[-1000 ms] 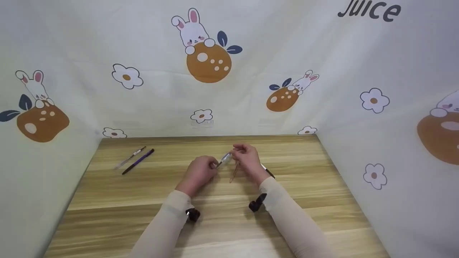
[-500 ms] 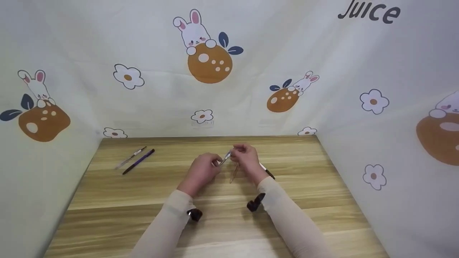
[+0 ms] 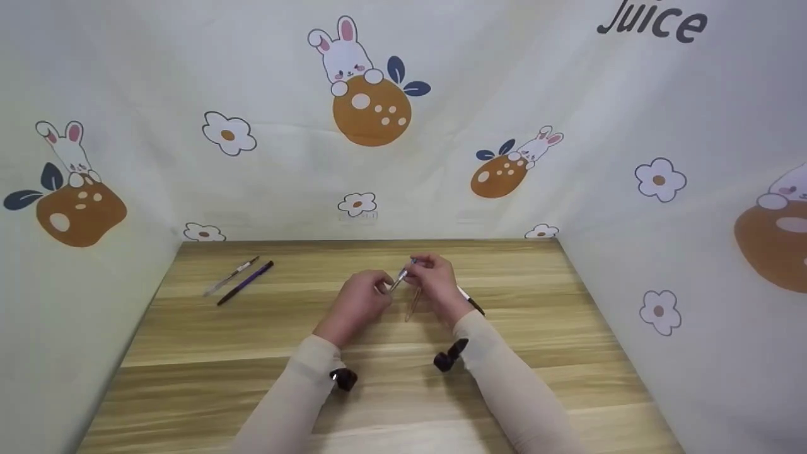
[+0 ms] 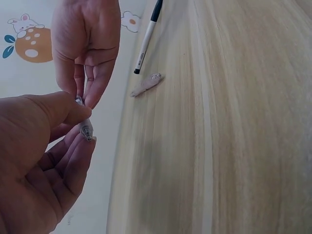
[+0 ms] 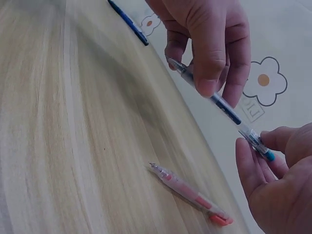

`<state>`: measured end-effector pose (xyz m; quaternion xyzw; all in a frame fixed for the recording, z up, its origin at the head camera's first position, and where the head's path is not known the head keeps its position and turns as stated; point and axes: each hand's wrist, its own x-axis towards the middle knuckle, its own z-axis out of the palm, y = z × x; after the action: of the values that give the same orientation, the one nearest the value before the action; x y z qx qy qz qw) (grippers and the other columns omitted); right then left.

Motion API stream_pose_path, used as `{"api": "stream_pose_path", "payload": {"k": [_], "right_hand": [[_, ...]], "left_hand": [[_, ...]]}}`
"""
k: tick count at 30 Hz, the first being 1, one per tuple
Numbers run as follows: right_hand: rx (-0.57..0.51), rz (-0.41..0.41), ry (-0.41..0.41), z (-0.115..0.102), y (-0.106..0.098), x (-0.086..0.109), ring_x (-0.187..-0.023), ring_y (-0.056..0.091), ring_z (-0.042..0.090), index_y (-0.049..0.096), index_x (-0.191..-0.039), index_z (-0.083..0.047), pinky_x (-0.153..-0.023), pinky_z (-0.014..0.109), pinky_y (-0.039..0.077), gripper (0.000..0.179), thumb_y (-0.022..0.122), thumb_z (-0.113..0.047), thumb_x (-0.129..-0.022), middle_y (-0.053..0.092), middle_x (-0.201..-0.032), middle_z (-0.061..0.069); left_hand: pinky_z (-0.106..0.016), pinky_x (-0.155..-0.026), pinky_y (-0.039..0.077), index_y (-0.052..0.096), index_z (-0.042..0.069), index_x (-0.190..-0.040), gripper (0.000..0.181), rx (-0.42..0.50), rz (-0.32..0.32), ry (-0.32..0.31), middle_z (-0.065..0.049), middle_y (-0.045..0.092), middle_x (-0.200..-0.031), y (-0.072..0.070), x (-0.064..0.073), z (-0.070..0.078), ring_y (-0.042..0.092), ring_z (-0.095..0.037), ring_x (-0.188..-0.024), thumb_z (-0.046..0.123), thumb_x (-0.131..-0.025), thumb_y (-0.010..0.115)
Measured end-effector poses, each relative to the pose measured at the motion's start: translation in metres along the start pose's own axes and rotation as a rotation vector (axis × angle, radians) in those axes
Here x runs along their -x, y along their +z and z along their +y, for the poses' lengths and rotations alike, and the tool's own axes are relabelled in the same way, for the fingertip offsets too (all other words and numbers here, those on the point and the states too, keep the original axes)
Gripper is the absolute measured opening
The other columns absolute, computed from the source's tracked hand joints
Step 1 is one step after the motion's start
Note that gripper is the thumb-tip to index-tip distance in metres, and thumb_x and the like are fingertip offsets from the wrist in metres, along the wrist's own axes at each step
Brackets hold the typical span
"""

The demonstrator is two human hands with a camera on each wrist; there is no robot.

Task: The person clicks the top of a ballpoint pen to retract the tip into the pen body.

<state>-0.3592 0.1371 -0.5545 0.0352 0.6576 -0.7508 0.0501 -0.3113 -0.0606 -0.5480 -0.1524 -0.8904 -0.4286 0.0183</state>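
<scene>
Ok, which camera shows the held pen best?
Right wrist: the held pen shows side-on, tip to blue-green end, only partly covered. Head shows it small, partly hidden by the left hand and right hand; left wrist sees it nearly end-on, tip toward the camera.

The desk (image 3: 176,359) is wood-grained. On it lie a purple pen (image 3: 245,283), clear pen (image 3: 231,276), pink pen (image 5: 190,193) and white-and-black pen (image 4: 146,41).

A slim, clear pen (image 5: 228,111) with a dark blue middle and a teal end is held slantwise between both hands. The left hand (image 3: 358,302) pinches it near its bare, pointed tip; the right hand (image 3: 435,284) pinches it by the teal end.
</scene>
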Motion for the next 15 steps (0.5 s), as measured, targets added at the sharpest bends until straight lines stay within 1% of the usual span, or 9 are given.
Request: {"api": "stream_pose_path", "payload": {"k": [3, 6, 10, 15], "right_hand": [[0.008, -0.003, -0.002, -0.0017, 0.0003, -0.0003, -0.093, 0.077, 0.021, 0.064, -0.136, 0.011, -0.091, 0.033, 0.065, 0.038, 0.072, 0.004, -0.1, 0.071, -0.11, 0.016], [0.013, -0.009, -0.004, -0.0033, 0.0003, -0.0005, -0.092, 0.077, 0.021, 0.064, -0.135, 0.011, -0.09, 0.034, 0.066, 0.037, 0.072, 0.004, -0.1, 0.071, -0.109, 0.016], [0.025, -0.023, -0.006, -0.0036, -0.0009, -0.0014, -0.094, 0.077, 0.022, 0.067, -0.132, 0.009, -0.09, 0.035, 0.066, 0.032, 0.072, 0.004, -0.101, 0.072, -0.109, 0.016], [0.051, -0.049, -0.013, -0.0041, -0.0023, -0.0018, -0.096, 0.076, 0.022, 0.068, -0.132, 0.009, -0.091, 0.036, 0.066, 0.032, 0.073, 0.002, -0.101, 0.072, -0.11, 0.016]], "left_hand": [[-0.038, -0.076, 0.06, 0.078, 0.006, -0.112, 0.024, 0.034, 0.002, -0.014, -0.002, 0.076, -0.093, 0.0016, -0.0001, -0.0003, 0.068, -0.016, -0.081, 0.0, -0.09, 0.075], [-0.036, -0.076, 0.061, 0.078, 0.004, -0.112, 0.023, 0.093, 0.002, -0.028, -0.003, 0.075, -0.093, 0.0029, 0.001, -0.0001, 0.07, -0.016, -0.083, -0.001, -0.089, 0.076], [-0.033, -0.075, 0.06, 0.077, 0.002, -0.112, 0.023, 0.204, -0.01, -0.054, -0.005, 0.074, -0.094, 0.0049, 0.003, -0.0001, 0.07, -0.016, -0.085, -0.001, -0.09, 0.077], [-0.027, -0.068, 0.057, 0.076, 0.001, -0.113, 0.024, 0.331, -0.025, -0.114, -0.007, 0.073, -0.094, 0.01, 0.0054, -0.0014, 0.069, -0.015, -0.079, -0.002, -0.09, 0.075]]}}
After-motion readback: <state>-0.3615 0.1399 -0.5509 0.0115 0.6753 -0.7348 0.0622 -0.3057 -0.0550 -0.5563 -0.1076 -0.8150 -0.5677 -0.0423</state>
